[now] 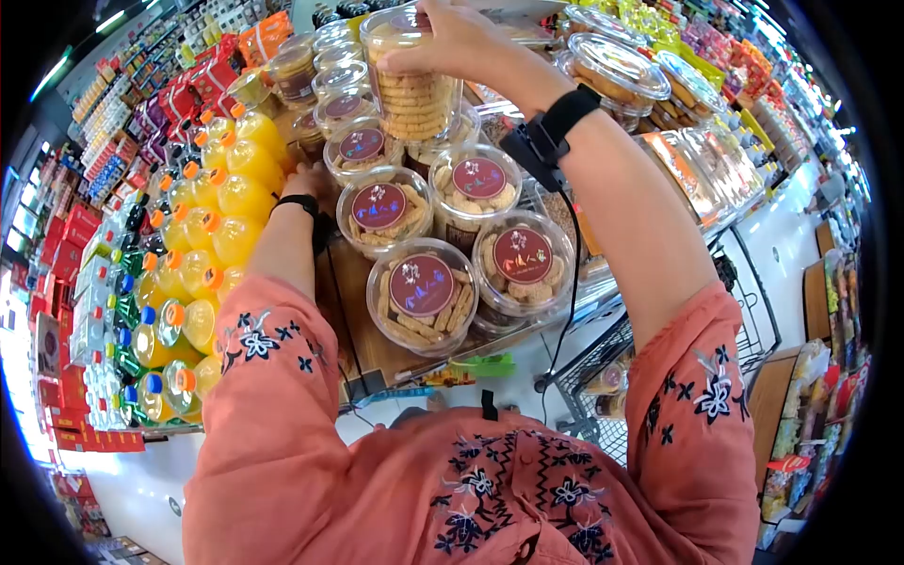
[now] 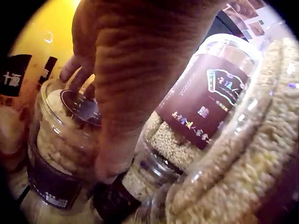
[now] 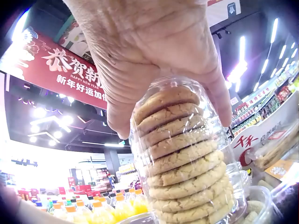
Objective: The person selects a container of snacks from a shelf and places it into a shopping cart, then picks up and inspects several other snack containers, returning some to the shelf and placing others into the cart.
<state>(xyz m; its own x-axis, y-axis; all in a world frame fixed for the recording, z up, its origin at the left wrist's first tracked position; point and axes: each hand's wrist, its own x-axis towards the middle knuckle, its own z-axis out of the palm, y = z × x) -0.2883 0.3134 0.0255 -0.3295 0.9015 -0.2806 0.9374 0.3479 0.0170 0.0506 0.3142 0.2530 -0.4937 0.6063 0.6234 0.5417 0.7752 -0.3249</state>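
Observation:
My right hand (image 1: 461, 42) grips a tall clear jar of stacked round cookies (image 1: 414, 99) by its top, above the other jars. In the right wrist view, thumb and fingers come down on either side of the cookie jar (image 3: 182, 154). Farther left, my left hand (image 1: 311, 184) is low between the orange bottles and the jars. The left wrist view shows this hand (image 2: 126, 79) around a lidded jar (image 2: 60, 144) with a dark label, fingers over the lid and thumb at the side. Beside it are sesame-coated snack jars (image 2: 201, 98).
Rows of orange juice bottles (image 1: 212, 212) stand on the left. Several snack jars with maroon round labels (image 1: 422, 284) sit on the wooden display top (image 1: 353, 311). Flat clear tubs (image 1: 617, 75) are at the back right. A shopping cart (image 1: 603, 391) stands at the right.

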